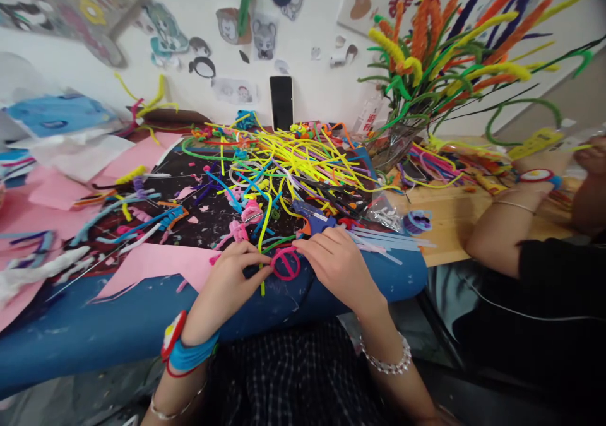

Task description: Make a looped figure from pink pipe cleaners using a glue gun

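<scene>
My left hand (234,268) and my right hand (331,259) meet at the table's near edge, both pinched on a small pink pipe-cleaner ring (286,263) with a bar across it. A yellow-green pipe cleaner (263,236) runs down past my left fingertips. Just beyond my right hand lies a blue glue gun (312,218). A heap of loose pipe cleaners (279,158) in yellow, green and blue covers the dark mat (208,214) behind.
Pink paper sheets (156,265) lie left and near. A vase of tall fuzzy stems (445,53) stands at the back right. A phone (281,102) leans on the wall. Another person's arm (506,224) rests on the wooden table at right.
</scene>
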